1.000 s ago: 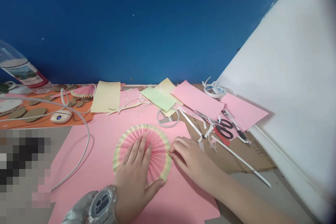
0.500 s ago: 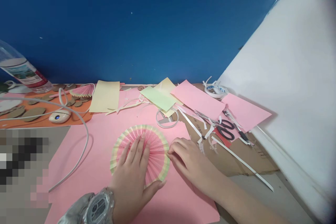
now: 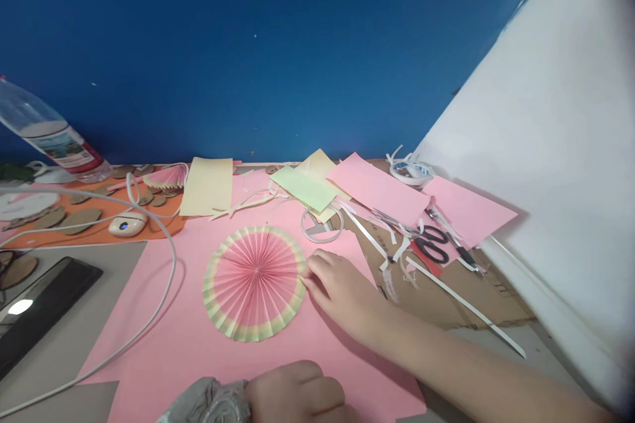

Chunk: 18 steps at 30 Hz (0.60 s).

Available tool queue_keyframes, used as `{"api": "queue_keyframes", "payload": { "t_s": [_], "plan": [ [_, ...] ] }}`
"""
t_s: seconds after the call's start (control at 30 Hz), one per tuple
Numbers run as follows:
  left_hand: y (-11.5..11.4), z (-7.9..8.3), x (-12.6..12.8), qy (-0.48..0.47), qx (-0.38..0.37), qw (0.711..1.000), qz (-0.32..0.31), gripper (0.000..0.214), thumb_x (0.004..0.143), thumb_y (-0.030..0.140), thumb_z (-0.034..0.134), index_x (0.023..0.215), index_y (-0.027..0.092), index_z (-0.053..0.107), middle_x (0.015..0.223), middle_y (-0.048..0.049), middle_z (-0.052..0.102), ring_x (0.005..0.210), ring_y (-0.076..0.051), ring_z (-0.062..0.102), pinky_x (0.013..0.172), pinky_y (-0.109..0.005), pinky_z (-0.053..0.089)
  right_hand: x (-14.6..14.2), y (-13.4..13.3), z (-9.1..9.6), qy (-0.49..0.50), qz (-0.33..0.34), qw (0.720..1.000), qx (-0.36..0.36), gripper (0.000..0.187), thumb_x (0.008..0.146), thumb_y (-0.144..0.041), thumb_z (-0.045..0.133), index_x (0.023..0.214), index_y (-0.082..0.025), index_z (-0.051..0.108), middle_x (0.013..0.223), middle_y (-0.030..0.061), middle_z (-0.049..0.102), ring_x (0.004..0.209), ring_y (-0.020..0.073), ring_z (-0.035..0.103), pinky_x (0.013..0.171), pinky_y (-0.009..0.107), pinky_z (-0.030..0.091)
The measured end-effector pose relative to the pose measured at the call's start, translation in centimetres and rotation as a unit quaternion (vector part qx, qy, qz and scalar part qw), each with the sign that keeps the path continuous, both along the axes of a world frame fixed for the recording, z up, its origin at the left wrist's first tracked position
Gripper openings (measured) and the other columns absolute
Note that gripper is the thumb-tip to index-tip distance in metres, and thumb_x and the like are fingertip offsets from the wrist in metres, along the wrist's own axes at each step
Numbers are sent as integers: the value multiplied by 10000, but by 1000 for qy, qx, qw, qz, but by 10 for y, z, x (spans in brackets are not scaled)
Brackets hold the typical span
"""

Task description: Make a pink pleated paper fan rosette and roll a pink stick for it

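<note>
A round pleated paper fan [image 3: 248,294], pink with a yellow and green rim, lies fully spread on a large pink sheet [image 3: 163,357]. At its right edge my right hand [image 3: 337,284] is closed, thumb and fingers pinching the rim. My left hand [image 3: 302,393] is near the bottom edge, below the fan and apart from it. Its fingers are curled in, partly cut off by the frame, and whatever they might hold is hidden. A grey watch [image 3: 228,406] is on the left wrist.
Scissors [image 3: 432,244], a craft knife [image 3: 459,248], paper strips and a tape roll [image 3: 411,172] lie at right on cardboard [image 3: 446,310]. A white ring [image 3: 322,238] sits behind the fan. Left are a phone [image 3: 44,310], a looping white cable [image 3: 171,271] and a bottle [image 3: 59,139].
My left hand has lifted off the fan and drawn back toward me, its fingers curling, which uncovers the fan's centre. My right hand keeps its pinch at the rim. The view has shifted slightly.
</note>
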State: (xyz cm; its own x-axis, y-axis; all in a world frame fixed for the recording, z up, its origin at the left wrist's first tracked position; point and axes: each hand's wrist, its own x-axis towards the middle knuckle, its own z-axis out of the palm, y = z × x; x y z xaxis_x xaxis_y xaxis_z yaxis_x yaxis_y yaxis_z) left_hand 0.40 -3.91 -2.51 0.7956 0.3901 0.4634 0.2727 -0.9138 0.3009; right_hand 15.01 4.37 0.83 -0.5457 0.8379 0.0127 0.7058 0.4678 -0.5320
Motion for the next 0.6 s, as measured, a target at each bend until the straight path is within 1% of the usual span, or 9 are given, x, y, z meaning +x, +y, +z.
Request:
{"api": "queue_keyframes", "payload": {
  "t_s": [0.07, 0.17, 0.23, 0.33, 0.4, 0.47, 0.5, 0.53, 0.6],
  "plan": [
    [4, 6, -1, -7, 5, 1000, 16, 420, 970, 222, 267, 706, 177, 591, 497, 11, 511, 445, -112, 451, 458, -226, 415, -13, 6, -3, 13, 5, 1000, 10, 141, 871, -80, 452, 790, -179, 513, 828, 22, 545, 743, 152, 513, 678, 284, 413],
    [7, 11, 0, -9, 38, 999, 25, 274, 928, 181, 387, 752, 191, 596, 533, 23, 537, 481, -116, 475, 463, -246, 395, -26, 11, -4, 27, 17, 999, 14, 113, 889, -109, 456, 851, -179, 536, 854, 26, 561, 770, 150, 537, 683, 272, 419],
    [9, 11, 0, -8, 51, 998, 48, 202, 899, 174, 433, 785, 195, 598, 567, 23, 562, 514, -119, 503, 493, -250, 411, -24, 11, 0, 33, 20, 999, 16, 94, 890, -135, 478, 943, -184, 538, 904, 36, 574, 800, 157, 552, 691, 274, 428],
    [13, 10, 0, -10, 39, 995, 95, 156, 874, 210, 455, 835, 183, 604, 659, -1, 629, 628, -143, 578, 600, -264, 482, -5, 8, 9, 42, 7, 999, 11, 165, 887, -148, 493, 1045, -191, 516, 974, 52, 586, 853, 174, 559, 739, 301, 441],
    [16, 11, -2, 3, 21, 994, 103, 167, 859, 225, 471, 941, 169, 606, 785, -29, 678, 742, -174, 612, 700, -297, 514, 15, 5, 17, 46, -4, 999, -10, 116, 906, -150, 450, 975, -197, 530, 940, 39, 604, 858, 175, 563, 741, 304, 450],
    [18, 12, -4, 15, 7, 994, 107, 190, 845, 205, 487, 990, 160, 601, 855, -45, 692, 797, -191, 620, 749, -320, 522, 35, -2, 25, 48, -3, 999, -25, 138, 921, -161, 413, 901, -204, 543, 879, 28, 610, 818, 169, 570, 716, 299, 464],
    [18, 12, -5, 19, 2, 994, 107, 189, 839, 192, 495, 992, 158, 601, 865, -48, 694, 806, -194, 622, 754, -320, 524, 45, -8, 30, 59, -2, 998, -11, 145, 923, -171, 408, 907, -207, 548, 882, 33, 613, 818, 170, 575, 721, 303, 471],
    [19, 10, -5, 14, 5, 994, 108, 180, 837, 180, 502, 984, 161, 604, 860, -45, 696, 807, -193, 623, 756, -317, 525, 54, -16, 35, 73, 20, 997, 11, 145, 922, -189, 411, 941, -211, 553, 907, 46, 620, 841, 179, 582, 734, 310, 479],
    [19, 6, -4, 5, 14, 995, 102, 166, 839, 177, 513, 973, 168, 610, 843, -35, 699, 794, -190, 622, 755, -307, 523, 70, -37, 44, 95, 61, 990, 87, 228, 921, -222, 396, 1099, -223, 538, 1004, 88, 629, 934, 216, 588, 794, 352, 486]
  ]
}}
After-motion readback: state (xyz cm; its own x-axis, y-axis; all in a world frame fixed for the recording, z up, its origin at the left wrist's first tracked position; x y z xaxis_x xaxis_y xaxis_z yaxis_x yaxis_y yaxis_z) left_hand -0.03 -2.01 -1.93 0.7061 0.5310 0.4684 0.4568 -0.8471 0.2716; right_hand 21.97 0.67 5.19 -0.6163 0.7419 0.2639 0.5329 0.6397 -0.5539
